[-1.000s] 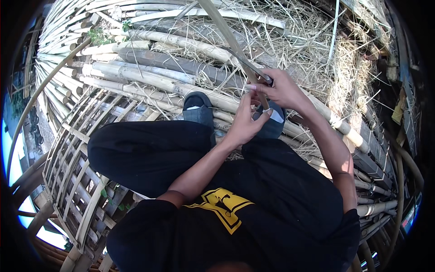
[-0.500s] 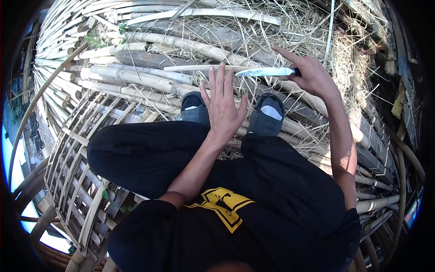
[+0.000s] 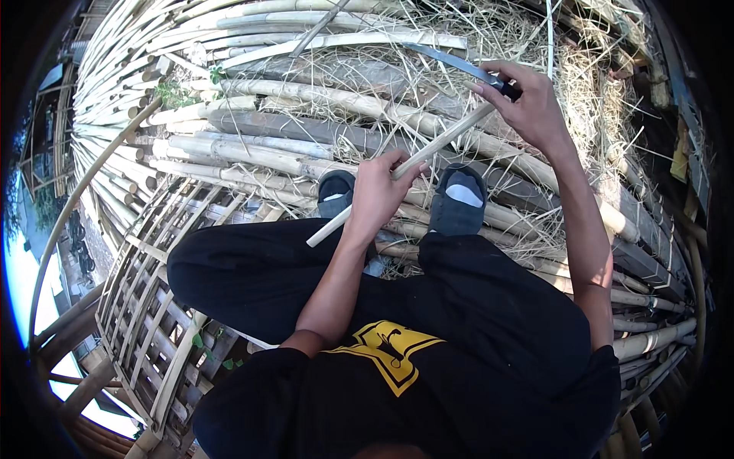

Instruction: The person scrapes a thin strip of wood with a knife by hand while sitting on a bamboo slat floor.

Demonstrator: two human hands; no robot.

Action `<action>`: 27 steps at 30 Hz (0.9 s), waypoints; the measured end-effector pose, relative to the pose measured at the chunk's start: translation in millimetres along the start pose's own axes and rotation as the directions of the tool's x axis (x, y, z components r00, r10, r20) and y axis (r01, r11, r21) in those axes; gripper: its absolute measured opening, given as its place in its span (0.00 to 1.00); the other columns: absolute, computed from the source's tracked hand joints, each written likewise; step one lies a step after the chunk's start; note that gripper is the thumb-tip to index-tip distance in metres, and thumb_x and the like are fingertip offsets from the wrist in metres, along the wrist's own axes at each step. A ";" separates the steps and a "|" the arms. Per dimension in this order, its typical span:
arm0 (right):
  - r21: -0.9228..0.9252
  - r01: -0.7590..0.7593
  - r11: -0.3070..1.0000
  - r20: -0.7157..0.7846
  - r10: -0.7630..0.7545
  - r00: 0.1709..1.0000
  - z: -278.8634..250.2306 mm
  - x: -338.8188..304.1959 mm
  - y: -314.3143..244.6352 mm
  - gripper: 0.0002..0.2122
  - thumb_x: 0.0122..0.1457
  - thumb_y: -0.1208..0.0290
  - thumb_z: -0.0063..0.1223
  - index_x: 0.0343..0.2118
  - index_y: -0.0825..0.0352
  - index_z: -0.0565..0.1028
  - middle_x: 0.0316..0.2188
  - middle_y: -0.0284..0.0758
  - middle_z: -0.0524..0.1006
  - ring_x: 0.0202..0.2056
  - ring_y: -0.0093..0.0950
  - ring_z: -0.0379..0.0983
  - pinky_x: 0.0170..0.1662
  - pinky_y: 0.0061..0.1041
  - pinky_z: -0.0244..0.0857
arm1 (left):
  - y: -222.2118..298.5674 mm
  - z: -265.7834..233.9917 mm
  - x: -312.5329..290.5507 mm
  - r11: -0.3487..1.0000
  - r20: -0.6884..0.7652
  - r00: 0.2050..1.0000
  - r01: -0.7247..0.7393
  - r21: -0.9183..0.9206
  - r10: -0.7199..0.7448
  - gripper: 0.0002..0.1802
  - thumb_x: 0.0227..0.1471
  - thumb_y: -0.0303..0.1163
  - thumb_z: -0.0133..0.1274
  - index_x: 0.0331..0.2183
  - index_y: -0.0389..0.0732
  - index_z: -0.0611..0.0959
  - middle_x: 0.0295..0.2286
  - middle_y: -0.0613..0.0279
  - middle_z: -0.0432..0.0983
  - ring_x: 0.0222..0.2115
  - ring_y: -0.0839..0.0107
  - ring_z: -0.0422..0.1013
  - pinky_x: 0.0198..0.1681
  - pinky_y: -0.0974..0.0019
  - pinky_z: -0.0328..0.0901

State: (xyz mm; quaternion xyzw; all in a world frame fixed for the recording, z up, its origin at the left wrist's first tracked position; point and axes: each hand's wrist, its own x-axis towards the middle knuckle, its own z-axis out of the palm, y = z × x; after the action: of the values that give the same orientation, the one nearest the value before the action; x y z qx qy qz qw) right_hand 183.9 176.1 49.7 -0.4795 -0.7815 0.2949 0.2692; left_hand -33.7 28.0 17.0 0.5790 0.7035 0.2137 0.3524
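Observation:
A pale bamboo strip (image 3: 449, 136) slants across in front of me, its lower end above my left thigh and its upper end just under the knife's handle. Closed around its lower half is my left hand (image 3: 376, 193). My right hand (image 3: 533, 109) grips a knife (image 3: 447, 58) by its black handle. The blade points up and to the left, apart from most of the strip. The strip's upper end meets or passes behind my right fingers; I cannot tell whether they touch it.
Bamboo poles (image 3: 302, 90) lie beneath my sandals (image 3: 459, 200), with straw-like shavings (image 3: 505, 34) scattered over them. A woven bamboo lattice (image 3: 164, 306) is at the left, beside my knee. A bent pole (image 3: 92, 183) curves up at the far left.
My left hand has gone from spread fingers to gripping the strip, which has swung from nearly level to slanting. The right hand has risen slightly, and the knife's tip has tilted upward.

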 end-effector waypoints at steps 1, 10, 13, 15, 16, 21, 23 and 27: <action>-0.037 0.012 0.999 -0.071 -0.014 0.997 -0.4 -0.5 1.9 0.20 0.52 0.53 0.62 0.36 0.67 0.79 0.16 0.30 0.72 0.19 0.20 0.65 0.23 0.23 0.59 | 1.6 -0.3 2.2 0.983 0.059 0.994 0.100 -0.152 -0.092 0.15 0.51 0.38 0.60 0.27 0.34 0.81 0.11 0.67 0.66 0.12 0.80 0.59 0.16 0.72 0.53; 0.472 -0.443 0.763 0.009 0.498 0.867 24.2 -12.0 8.5 0.18 0.57 0.54 0.56 0.31 0.70 0.76 0.14 0.25 0.69 0.13 0.11 0.54 0.16 0.17 0.45 | 21.4 -7.7 15.5 0.572 0.405 0.914 0.332 -0.750 0.001 0.08 0.60 0.31 0.49 0.32 0.37 0.72 0.21 0.62 0.74 0.15 0.80 0.68 0.18 0.77 0.65; 0.690 -0.534 0.489 0.265 0.516 0.814 30.7 -14.7 3.2 0.14 0.60 0.60 0.54 0.32 0.69 0.75 0.16 0.27 0.73 0.10 0.10 0.51 0.13 0.16 0.40 | 30.9 -9.6 21.2 0.564 0.457 0.889 0.360 -0.743 0.035 0.10 0.61 0.34 0.48 0.32 0.37 0.71 0.22 0.61 0.75 0.14 0.79 0.69 0.18 0.77 0.65; 0.694 -0.542 0.474 0.298 0.496 0.815 37.9 -15.6 3.6 0.12 0.61 0.61 0.53 0.31 0.68 0.74 0.18 0.28 0.74 0.10 0.09 0.51 0.12 0.15 0.40 | 27.6 -3.2 18.9 0.523 0.460 0.888 0.397 -0.755 -0.009 0.11 0.61 0.36 0.47 0.34 0.37 0.71 0.23 0.60 0.75 0.14 0.78 0.69 0.18 0.76 0.65; 0.700 -0.547 0.459 0.327 0.475 0.817 41.6 -15.7 3.7 0.11 0.62 0.63 0.52 0.31 0.67 0.73 0.20 0.29 0.74 0.10 0.08 0.51 0.11 0.14 0.39 | 26.8 0.0 18.1 0.484 0.465 0.884 0.428 -0.763 -0.049 0.12 0.61 0.37 0.46 0.35 0.37 0.71 0.24 0.59 0.75 0.14 0.78 0.69 0.18 0.76 0.65; 0.579 -0.548 0.603 0.409 0.367 0.836 60.2 -24.7 -3.4 0.11 0.62 0.63 0.51 0.32 0.67 0.72 0.18 0.26 0.72 0.11 0.09 0.53 0.14 0.13 0.43 | 21.7 8.8 22.7 0.418 0.539 0.842 0.491 -0.764 -0.004 0.17 0.63 0.41 0.43 0.42 0.36 0.73 0.20 0.62 0.72 0.12 0.80 0.67 0.15 0.76 0.63; 0.596 -0.595 0.538 0.449 0.391 0.803 60.5 -24.6 -2.4 0.11 0.62 0.63 0.51 0.32 0.67 0.73 0.18 0.26 0.72 0.11 0.09 0.54 0.14 0.13 0.43 | 13.1 9.6 25.5 0.396 0.544 0.839 0.499 -0.771 0.001 0.17 0.62 0.41 0.44 0.42 0.36 0.73 0.18 0.65 0.70 0.11 0.81 0.65 0.13 0.77 0.61; 0.402 -0.627 0.668 0.477 0.431 0.766 58.7 -28.4 11.1 0.15 0.61 0.59 0.53 0.30 0.69 0.73 0.18 0.28 0.72 0.13 0.12 0.61 0.16 0.16 0.51 | 10.2 7.8 32.0 0.422 0.498 0.865 0.476 -0.772 -0.064 0.14 0.62 0.40 0.44 0.39 0.38 0.74 0.13 0.74 0.58 0.09 0.86 0.54 0.10 0.79 0.51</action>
State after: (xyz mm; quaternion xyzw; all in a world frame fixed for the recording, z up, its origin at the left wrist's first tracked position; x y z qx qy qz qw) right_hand 160.3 142.4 -2.2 -0.5334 -0.5229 0.6469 0.1536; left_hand -23.8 60.6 11.1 0.2208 0.4911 0.3604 0.7617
